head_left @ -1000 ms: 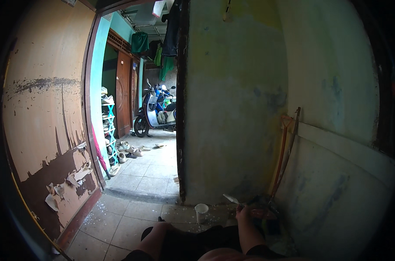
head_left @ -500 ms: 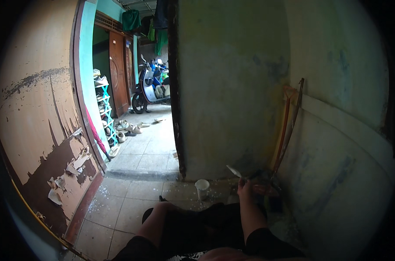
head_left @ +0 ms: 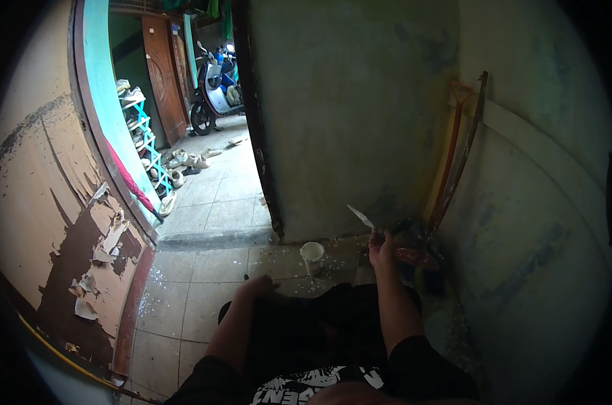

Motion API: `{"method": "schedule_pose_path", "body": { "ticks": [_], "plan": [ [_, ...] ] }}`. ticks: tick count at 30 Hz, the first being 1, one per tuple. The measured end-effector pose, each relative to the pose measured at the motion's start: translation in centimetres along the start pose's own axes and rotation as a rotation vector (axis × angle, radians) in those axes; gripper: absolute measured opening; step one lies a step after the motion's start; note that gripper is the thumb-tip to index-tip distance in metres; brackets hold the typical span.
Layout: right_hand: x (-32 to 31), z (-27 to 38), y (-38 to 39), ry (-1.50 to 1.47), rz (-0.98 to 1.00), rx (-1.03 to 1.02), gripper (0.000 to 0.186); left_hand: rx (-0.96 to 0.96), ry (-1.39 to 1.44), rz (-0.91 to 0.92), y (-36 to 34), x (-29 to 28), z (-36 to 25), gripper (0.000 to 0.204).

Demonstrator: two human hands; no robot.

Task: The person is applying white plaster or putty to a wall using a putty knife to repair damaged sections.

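My right hand (head_left: 381, 250) is raised in front of the wall, its fingers closed round a putty knife (head_left: 361, 217). The knife's pale, whitish blade tilts up to the left; its handle is mostly hidden in my grip. My left hand (head_left: 257, 286) hangs above my left knee in dim light, with nothing visible in it and its fingers loosely stretched to the right. Between the hands, by the foot of the wall, stands a small white tub (head_left: 312, 255), its rim upward. The greenish-white wall (head_left: 353, 135) rises ahead, showing stains and patches.
White flakes (head_left: 156, 287) litter the tiled floor. Long-handled tools (head_left: 454, 162) lean in the right corner, above a reddish object (head_left: 415, 256). A door (head_left: 70, 283) with peeling surface stands left. Beyond the doorway are a shoe rack (head_left: 147, 145), shoes (head_left: 188, 160) and a scooter (head_left: 218, 94).
My view has tipped downward and a little right, so the tub and wall sit higher. My right hand still holds the putty knife; the left hand shows more clearly by the knee.
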State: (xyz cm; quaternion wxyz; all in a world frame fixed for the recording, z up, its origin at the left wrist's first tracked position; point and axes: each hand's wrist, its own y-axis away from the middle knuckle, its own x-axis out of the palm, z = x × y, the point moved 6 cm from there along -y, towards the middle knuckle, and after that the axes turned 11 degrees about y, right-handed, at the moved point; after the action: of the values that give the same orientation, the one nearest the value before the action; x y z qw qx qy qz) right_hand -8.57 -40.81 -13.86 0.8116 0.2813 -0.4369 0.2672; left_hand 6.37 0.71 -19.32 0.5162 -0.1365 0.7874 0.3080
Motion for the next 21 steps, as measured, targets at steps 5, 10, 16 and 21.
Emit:
{"method": "schedule_pose_path", "body": {
  "ticks": [5,10,16,21],
  "plan": [
    [2.8,-0.8,0.9,0.279,0.128,0.019,0.025,0.173,0.32,-0.197,-4.1,-8.1,-1.4,0.055],
    [4.9,-1.9,2.7,0.394,0.182,0.035,0.028,-0.216,0.762,-0.503,-7.0,-3.5,3.4,0.042],
    [8.0,-4.6,4.6,0.416,0.38,0.166,0.039,-0.24,1.014,-0.229,-8.7,-1.3,5.5,0.033],
    [9.8,-6.8,5.2,0.504,0.553,0.171,0.037,-0.201,0.832,-0.312,-8.3,-2.4,4.4,0.035]
  ]
}}
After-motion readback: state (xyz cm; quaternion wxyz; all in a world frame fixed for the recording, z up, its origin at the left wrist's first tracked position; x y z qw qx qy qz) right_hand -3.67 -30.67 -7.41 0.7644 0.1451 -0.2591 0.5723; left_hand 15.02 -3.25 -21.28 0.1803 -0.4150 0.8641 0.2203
